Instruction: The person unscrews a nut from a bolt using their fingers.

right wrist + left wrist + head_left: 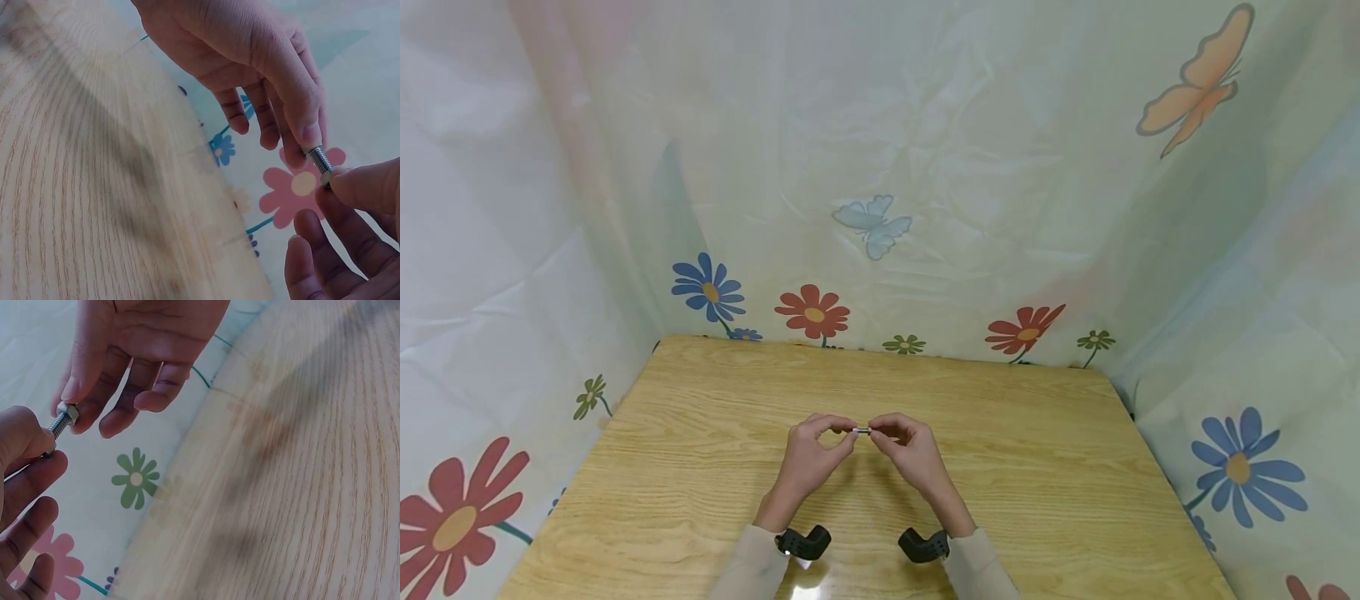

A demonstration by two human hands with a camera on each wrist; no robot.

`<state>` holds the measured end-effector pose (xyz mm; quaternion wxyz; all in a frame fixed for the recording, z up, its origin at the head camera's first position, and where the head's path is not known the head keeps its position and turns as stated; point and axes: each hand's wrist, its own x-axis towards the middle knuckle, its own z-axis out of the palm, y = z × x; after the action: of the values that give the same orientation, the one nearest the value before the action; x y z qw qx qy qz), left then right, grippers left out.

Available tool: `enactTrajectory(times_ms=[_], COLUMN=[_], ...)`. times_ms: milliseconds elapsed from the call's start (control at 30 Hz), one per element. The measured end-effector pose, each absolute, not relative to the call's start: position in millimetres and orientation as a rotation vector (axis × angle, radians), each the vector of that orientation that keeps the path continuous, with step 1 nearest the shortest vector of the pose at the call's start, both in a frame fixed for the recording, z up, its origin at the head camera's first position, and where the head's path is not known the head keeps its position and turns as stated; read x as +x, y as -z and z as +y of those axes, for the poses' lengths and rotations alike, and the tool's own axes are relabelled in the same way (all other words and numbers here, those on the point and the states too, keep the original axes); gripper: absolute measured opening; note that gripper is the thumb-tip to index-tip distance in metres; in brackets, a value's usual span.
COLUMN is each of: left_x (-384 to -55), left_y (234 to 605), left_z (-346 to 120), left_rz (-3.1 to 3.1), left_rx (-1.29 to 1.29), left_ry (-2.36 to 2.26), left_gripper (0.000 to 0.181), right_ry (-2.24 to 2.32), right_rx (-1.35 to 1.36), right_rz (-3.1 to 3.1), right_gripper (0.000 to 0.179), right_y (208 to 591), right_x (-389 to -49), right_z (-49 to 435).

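Both hands meet in front of the person, over the table, on a small silver bolt (862,430). My left hand (808,461) pinches one end between thumb and forefinger, which cover much of that end. In the left wrist view, bare thread (57,427) shows between the two sets of fingertips. A hexagonal nut (68,413) sits at the opposite end, with the thumb and fingers of my right hand (916,454) pinching it. The right wrist view shows the bolt (320,161) slanting between the two thumbs. The other fingers of both hands are loosely bent, away from the metal.
The wood-grain table (715,400) lies below the hands. A pale curtain (955,167) printed with flowers and butterflies stands behind it and along both sides. Each wrist carries a black camera, the left one (805,543) and the right one (923,546).
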<state>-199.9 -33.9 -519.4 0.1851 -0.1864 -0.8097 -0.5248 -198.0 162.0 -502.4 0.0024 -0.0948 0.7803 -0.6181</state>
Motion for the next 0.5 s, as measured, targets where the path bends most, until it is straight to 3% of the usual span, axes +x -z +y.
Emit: enactTrajectory(times_ms=[500], left_x=[-201.5], left_y=[514.6], left_z=[-35.7], left_rz=[-2.274], left_rx=[-0.534], left_ry=[1.503], left_gripper=[0.009], right_ry=[2.015], right_rx=[-0.319], right_rz=[2.448], right_gripper=[0.017], right_y=[501.2], right_x=[-199.8], right_z=[164.7])
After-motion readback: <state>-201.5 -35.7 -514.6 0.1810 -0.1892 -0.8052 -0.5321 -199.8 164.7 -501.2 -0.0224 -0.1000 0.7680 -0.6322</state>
